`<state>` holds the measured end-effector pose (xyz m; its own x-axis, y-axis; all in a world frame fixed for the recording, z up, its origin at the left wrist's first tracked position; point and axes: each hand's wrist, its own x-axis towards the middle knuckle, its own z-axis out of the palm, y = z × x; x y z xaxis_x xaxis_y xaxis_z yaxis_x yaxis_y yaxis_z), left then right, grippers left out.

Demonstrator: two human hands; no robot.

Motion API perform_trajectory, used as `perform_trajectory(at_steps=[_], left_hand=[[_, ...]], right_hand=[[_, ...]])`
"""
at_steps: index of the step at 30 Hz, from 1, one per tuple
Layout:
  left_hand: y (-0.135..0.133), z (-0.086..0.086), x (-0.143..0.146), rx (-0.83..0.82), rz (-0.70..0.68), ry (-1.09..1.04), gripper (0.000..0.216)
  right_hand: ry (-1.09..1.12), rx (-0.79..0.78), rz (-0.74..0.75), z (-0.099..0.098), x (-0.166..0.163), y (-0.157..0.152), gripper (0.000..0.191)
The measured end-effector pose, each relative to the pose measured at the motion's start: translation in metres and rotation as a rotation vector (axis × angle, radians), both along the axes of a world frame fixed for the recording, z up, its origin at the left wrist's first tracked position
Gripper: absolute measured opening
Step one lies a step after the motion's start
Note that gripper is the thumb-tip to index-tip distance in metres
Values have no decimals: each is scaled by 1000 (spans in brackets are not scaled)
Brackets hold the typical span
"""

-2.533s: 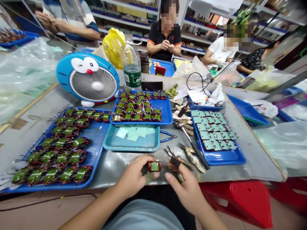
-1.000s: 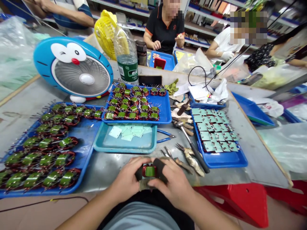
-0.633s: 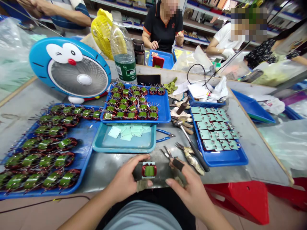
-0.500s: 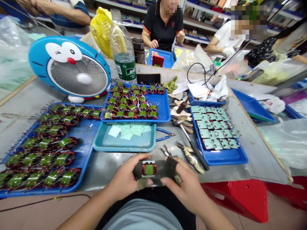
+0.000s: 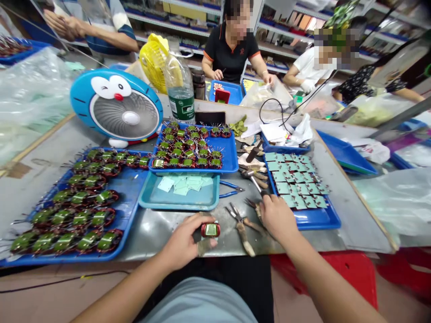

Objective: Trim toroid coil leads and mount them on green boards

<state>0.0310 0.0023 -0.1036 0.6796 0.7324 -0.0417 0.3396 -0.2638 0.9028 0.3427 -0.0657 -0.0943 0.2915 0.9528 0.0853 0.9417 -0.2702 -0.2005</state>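
My left hand (image 5: 183,240) is closed around a small toroidal coil (image 5: 211,229) with red-brown copper windings and a green middle, held low at the table's front edge. A bit of pale card shows beneath the coil. To the right, my right hand (image 5: 279,217) wraps the dark handle of a hammer (image 5: 255,181), whose metal head points away from me; most of the handle is hidden under the hand. Between the hands lie pliers with worn, wrapped handles (image 5: 243,231). A second such tool is partly covered by my right hand. Blue-handled cutters (image 5: 230,189) lie farther back.
Blue trays of green-centred coils stand at left (image 5: 129,202) and centre (image 5: 230,152). A teal tray (image 5: 144,197) holds pale cards. The right blue tray (image 5: 314,220) holds card-topped pieces. Behind are a blue cartoon fan (image 5: 81,101), a bottle (image 5: 180,101) and co-workers.
My right hand has left the coil and moved right onto the hammer handle. My left hand keeps the coil. The pliers between the hands now show more fully, and the view has shifted slightly.
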Motion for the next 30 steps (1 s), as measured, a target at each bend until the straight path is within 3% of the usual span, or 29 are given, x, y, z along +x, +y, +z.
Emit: perform_trajectory(at_steps=[5,9,13,16,19,22,30], left_hand=[[-3,-1,0,49,2,-26,48],[-4,-1,-1,88,34,-59,65],[-5,0,3,120,15,-80,41],[-7,-1,6,133,15,-91,35],[-8,-4,7,145,29,-92,38],[-9,-7,6,151,37,-81,38],[-11,-8,7,151,54,-67,39]], right_hand=[[94,12,-101,0,11,22,20],[301,122,-181,21,10,5,20],[660,210,-264,30,-38,-53,36],[968,206,-288,19,-98,-98,50],[1177,279,-345,6,-137,-124,59],[1291,364,-416,0,-147,-129,59],[1449,342,-420,-5,-148,-126,52]])
